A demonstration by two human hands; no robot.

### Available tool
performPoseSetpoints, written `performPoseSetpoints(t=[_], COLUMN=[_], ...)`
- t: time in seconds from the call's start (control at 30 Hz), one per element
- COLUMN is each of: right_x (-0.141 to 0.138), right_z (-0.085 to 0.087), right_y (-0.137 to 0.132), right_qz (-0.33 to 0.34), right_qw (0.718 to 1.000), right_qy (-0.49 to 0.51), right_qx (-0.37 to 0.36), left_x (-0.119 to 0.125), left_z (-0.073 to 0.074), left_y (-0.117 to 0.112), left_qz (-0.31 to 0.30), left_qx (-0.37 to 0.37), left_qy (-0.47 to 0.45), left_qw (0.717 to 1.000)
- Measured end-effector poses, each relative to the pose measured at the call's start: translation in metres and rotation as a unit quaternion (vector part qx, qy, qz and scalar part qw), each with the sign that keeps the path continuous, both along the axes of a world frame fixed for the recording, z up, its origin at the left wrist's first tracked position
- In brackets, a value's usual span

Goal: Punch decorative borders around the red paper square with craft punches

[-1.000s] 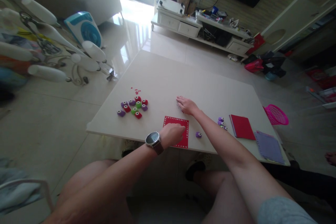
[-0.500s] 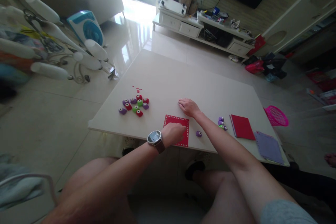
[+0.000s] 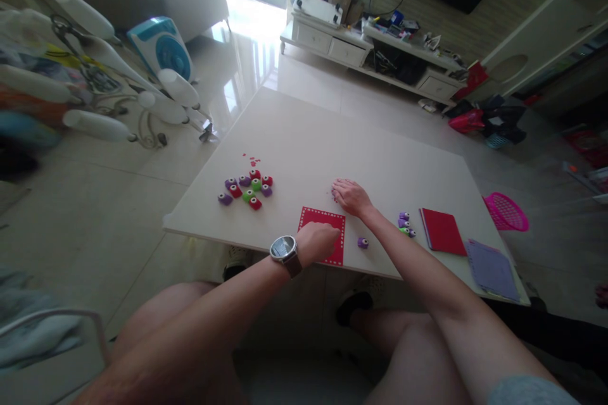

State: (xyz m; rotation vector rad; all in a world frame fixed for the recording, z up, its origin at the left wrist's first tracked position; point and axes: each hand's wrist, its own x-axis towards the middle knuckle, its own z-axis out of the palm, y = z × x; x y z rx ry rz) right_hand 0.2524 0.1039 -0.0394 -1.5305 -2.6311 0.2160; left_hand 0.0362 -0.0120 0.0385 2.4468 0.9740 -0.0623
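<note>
My left hand point(image 3: 320, 242), a watch point(image 3: 284, 248) on its wrist, rests curled on a red sheet point(image 3: 335, 256). Small pale holes run along the sheet's edges. The left fingers are closed, and whatever is inside them, if anything, is hidden. My right hand point(image 3: 351, 196) lies flat and open on the white table, beyond the sheet. Tiny paper bits point(image 3: 334, 193) show at its fingertips. Close to the sheet's right edge stands a single purple craft punch point(image 3: 363, 243). A group of red, green and purple punches point(image 3: 249, 195) is on the left.
More punches point(image 3: 404, 221) stand right of my right forearm, beside a red pad point(image 3: 443, 231) and purple sheets point(image 3: 494, 269). Red paper scraps point(image 3: 253, 162) lie behind the left group. A pink basket point(image 3: 507, 212) is beyond the table's right edge.
My right hand has shifted slightly right on the table, and small paper bits now show by its fingers. The left hand stays on the red sheet. The whole view has shifted slightly.
</note>
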Motion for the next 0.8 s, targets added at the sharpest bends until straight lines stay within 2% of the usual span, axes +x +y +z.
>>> performPoseSetpoints(t=[0.13,0.2,0.3,0.37,0.53,0.6,0.67,0.73,0.8], right_x=[0.006,0.006,0.008,0.013,0.036,0.04,0.037,0.029,0.021], right_z=[-0.004,-0.006,-0.007,-0.004,0.011,0.015,0.015,0.011,0.006], right_y=[0.021,0.029,0.032,0.03,0.015,0.003,-0.011,-0.022,-0.026], right_qz=[-0.132,-0.139,-0.112,-0.121,-0.189,-0.135,-0.02,0.088,0.134], right_qw=[0.987,0.981,0.977,0.974,0.955,0.972,0.994,0.996,0.989], right_qy=[0.091,0.126,0.161,0.18,0.228,0.191,0.107,0.011,-0.057], right_qx=[-0.014,-0.051,-0.085,-0.072,0.02,0.028,0.015,0.003,0.005], left_x=[0.0,0.0,0.001,0.001,-0.001,-0.001,0.0,0.001,0.002], left_z=[-0.001,-0.002,-0.002,0.0,0.003,0.003,0.002,0.002,0.001], left_y=[0.001,0.002,0.002,0.002,0.002,0.002,0.001,0.0,0.0], left_qz=[0.001,0.002,-0.001,-0.001,0.002,0.001,0.0,0.002,0.002], left_qx=[-0.003,-0.002,-0.002,-0.004,0.002,0.006,0.009,0.016,0.021], left_qy=[0.004,0.005,0.009,0.012,0.009,0.007,0.006,0.004,0.003], left_qw=[1.0,1.0,1.0,1.0,1.0,1.0,1.0,1.0,1.0])
